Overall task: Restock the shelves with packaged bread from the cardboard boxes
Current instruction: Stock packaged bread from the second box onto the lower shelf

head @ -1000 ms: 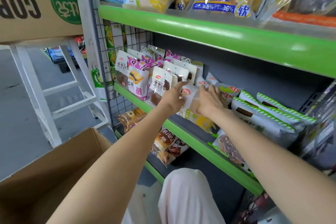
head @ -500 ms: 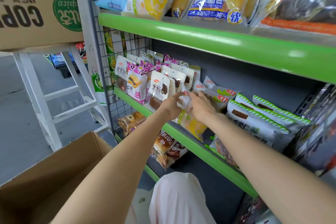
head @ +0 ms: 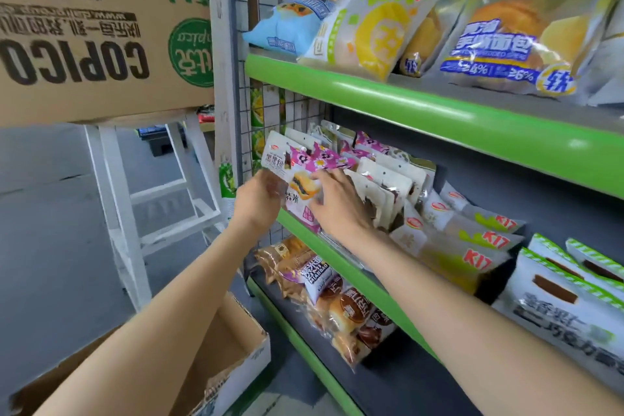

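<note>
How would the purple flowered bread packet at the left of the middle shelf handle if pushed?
The purple flowered packet looks like thin glossy film, so probably light, crinkly and slippery. It stands leaning on its neighbours, so it would likely tip.

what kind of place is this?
Most likely a small grocery or convenience shop: green-edged shelves stacked with packaged bread, an open cardboard box on the floor, and hands facing up packets on the middle shelf.

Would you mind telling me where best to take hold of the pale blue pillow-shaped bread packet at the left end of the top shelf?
Probably by its near, overhanging end. The pale blue pillow-shaped bread packet lies flat, that end poking past the green shelf lip. Come from the front-left, since a white-and-yellow packet crowds its right side.
</note>
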`<state>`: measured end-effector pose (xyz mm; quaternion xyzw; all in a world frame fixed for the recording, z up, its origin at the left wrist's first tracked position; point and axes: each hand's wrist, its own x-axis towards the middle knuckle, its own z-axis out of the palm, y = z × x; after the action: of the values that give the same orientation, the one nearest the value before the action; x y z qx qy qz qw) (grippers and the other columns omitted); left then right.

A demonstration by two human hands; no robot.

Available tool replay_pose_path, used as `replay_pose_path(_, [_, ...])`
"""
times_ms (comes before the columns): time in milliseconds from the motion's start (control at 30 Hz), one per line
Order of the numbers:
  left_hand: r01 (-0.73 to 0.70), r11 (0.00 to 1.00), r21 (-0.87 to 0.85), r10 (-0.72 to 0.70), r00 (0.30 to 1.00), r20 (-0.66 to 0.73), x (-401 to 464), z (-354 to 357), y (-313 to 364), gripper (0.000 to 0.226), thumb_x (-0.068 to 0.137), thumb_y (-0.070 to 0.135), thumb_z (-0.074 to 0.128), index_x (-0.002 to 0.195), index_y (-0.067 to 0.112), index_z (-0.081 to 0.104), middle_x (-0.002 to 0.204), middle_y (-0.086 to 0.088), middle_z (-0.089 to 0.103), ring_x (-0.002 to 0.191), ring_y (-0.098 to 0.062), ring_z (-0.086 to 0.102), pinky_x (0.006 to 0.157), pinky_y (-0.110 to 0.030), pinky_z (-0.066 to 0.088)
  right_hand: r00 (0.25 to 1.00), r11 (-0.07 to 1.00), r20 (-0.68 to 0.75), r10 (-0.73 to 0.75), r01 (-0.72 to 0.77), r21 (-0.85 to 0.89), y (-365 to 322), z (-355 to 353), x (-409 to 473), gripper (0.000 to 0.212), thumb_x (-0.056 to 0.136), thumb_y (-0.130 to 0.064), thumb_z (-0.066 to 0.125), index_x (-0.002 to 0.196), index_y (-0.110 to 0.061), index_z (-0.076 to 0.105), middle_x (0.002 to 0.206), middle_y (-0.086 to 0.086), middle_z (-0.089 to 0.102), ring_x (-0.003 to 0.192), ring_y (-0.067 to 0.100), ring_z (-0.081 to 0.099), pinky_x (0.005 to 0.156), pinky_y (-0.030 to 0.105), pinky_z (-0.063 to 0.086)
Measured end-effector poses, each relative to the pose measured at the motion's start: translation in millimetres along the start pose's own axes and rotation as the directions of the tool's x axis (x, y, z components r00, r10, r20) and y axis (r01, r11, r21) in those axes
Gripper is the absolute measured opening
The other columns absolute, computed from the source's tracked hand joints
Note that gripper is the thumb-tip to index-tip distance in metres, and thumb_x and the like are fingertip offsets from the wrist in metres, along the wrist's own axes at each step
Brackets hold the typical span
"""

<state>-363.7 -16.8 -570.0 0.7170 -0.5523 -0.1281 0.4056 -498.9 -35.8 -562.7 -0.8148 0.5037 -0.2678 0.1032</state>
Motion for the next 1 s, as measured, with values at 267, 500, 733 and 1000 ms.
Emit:
replay_pose_path(267, [-0.191, 0.942, 0.276, 0.080, 0.926, 0.369, 145.1, 18.6, -61.0, 0.102, 0.079, 0.003, 0.067, 0.150, 0.031, 0.000, 0.154, -0.015, 0.015, 0.139, -0.036, 0.025, 0.110, -0.048, 0.030, 0.994, 0.976, -0.060, 0.091, -0.101, -0.193, -10.5, 52.8, 149.4, 0.048, 0.091, -0.029, 0.053, 0.136, -0.020, 0.041, 0.139, 0.010, 0.036, 0.128, 0.030, 0.039, 0.101, 0.043, 0.042])
replay_pose_path(500, [-0.515, 0.695, 0.502, 0.283, 0.837, 0.468, 205.4, 53.7, -87.2, 0.134, 0.069, 0.028, 0.082, 0.143, 0.021, -0.030, 0.154, -0.012, -0.028, 0.144, -0.027, -0.020, 0.112, -0.030, -0.011, 0.970, 0.957, 0.140, 0.199, -0.162, -0.239, 31.5, 48.9, 229.2, 0.046, 0.098, -0.033, 0.041, 0.140, -0.016, 0.040, 0.155, 0.011, 0.023, 0.142, 0.028, 0.023, 0.114, 0.033, 0.024])
replay_pose_path(733, [-0.628, 0.550, 0.551, 0.428, 0.778, 0.460, 233.4, 81.1, -91.5, 0.145, 0.063, 0.036, 0.085, 0.137, 0.028, -0.039, 0.154, -0.009, -0.028, 0.145, -0.024, -0.016, 0.120, -0.039, 0.015, 0.911, 0.899, 0.192, 0.364, -0.290, -0.329, 54.3, 53.0, 243.9, 0.036, 0.096, -0.015, 0.041, 0.128, 0.000, 0.051, 0.138, 0.018, 0.047, 0.123, 0.030, 0.047, 0.089, 0.026, 0.042])
replay_pose_path(1000, [-0.674, 0.629, 0.387, 0.433, 0.717, 0.546, 234.2, 81.4, -87.7, 0.133, 0.065, 0.026, 0.084, 0.147, 0.028, -0.021, 0.158, -0.003, -0.019, 0.145, -0.027, -0.018, 0.116, -0.043, 0.019, 0.924, 0.919, 0.207, 0.322, -0.252, -0.305, 36.7, 29.8, 214.8, 0.043, 0.100, -0.026, 0.042, 0.138, -0.007, 0.045, 0.149, 0.011, 0.037, 0.135, 0.026, 0.036, 0.105, 0.029, 0.031])
